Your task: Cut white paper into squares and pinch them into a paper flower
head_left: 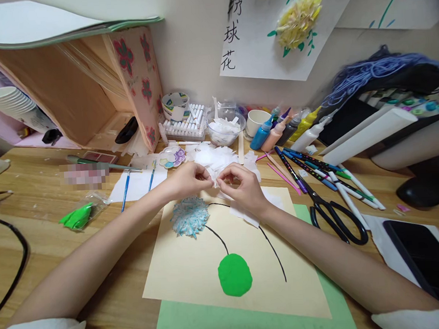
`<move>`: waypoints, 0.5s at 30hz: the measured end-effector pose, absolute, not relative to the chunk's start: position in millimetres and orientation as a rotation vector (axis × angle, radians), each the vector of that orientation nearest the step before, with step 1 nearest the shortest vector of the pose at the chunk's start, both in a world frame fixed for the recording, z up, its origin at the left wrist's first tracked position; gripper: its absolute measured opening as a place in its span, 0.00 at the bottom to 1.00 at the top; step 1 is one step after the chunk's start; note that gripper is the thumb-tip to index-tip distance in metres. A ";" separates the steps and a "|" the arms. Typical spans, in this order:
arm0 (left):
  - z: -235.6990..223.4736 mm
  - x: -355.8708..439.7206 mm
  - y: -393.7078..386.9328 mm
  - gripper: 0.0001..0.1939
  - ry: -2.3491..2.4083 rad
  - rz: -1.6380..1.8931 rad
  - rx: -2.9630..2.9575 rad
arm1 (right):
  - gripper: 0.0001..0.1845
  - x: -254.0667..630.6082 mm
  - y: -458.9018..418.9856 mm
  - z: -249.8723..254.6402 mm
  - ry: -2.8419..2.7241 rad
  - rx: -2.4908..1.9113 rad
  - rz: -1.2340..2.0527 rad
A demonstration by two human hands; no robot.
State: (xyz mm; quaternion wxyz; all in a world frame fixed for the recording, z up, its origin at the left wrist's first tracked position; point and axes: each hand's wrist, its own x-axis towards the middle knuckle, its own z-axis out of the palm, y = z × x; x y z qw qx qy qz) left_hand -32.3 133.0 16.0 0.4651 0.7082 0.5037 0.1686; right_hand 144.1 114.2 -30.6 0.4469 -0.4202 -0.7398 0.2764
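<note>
Above the top edge of a cream sheet [185, 279], my left hand [191, 179] and my right hand [242, 184] meet fingertip to fingertip. Both are closed in a pinch on a small piece of white tissue paper [216, 183], partly hidden by the fingers. Just behind them lies a pile of white tissue pieces [219, 154]. On the cream sheet are a fluffy blue-and-white paper flower [190, 216] below my left hand, a flat green clay disc [234, 275] and curved black lines. A white paper piece [246, 214] lies beneath my right wrist.
Black scissors [332, 212] and several pens [326, 173] lie to the right, near a phone [423, 252]. Paint bottles [264, 132] and a bowl of paper strips [225, 127] stand behind. Brushes [125, 191] and bagged green clay [77, 216] are left. A green sheet [198, 322] lies underneath.
</note>
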 end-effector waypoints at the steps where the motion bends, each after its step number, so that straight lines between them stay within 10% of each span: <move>1: 16.1 -32.1 132.9 0.08 1.244 0.422 1.740 | 0.03 144.5 114.2 -30.6 -1.836 -1.031 0.689; 15: 19.4 -36.0 135.5 0.07 1.322 0.455 1.845 | 0.03 147.2 118.7 -36.6 -1.686 -1.182 0.664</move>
